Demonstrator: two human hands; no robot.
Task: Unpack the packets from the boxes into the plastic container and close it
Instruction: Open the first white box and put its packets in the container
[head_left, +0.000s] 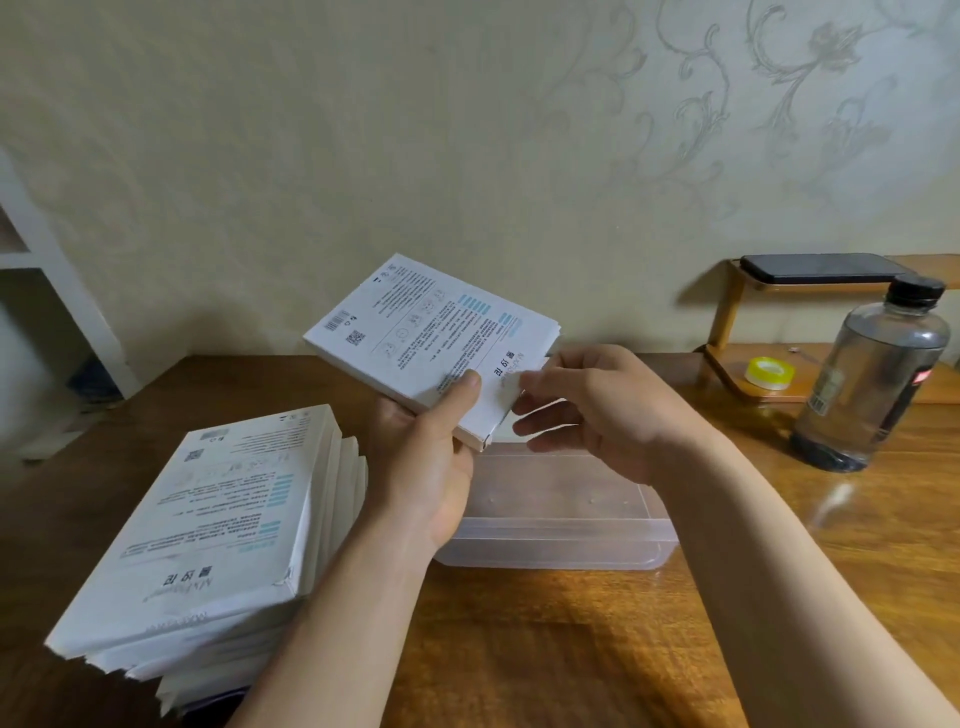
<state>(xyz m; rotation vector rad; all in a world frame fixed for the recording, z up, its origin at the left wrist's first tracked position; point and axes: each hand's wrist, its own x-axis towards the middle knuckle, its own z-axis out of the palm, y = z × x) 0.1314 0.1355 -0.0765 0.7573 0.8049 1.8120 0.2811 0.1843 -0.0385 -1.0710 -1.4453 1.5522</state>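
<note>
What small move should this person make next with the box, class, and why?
Probably pull the end flap open with the right hand. The left hand holds the white box above the plastic container, the right hand already pinches that flap, and no packets show in the container.

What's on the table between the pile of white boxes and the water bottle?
The clear plastic container sits there, as the head view shows.
</note>
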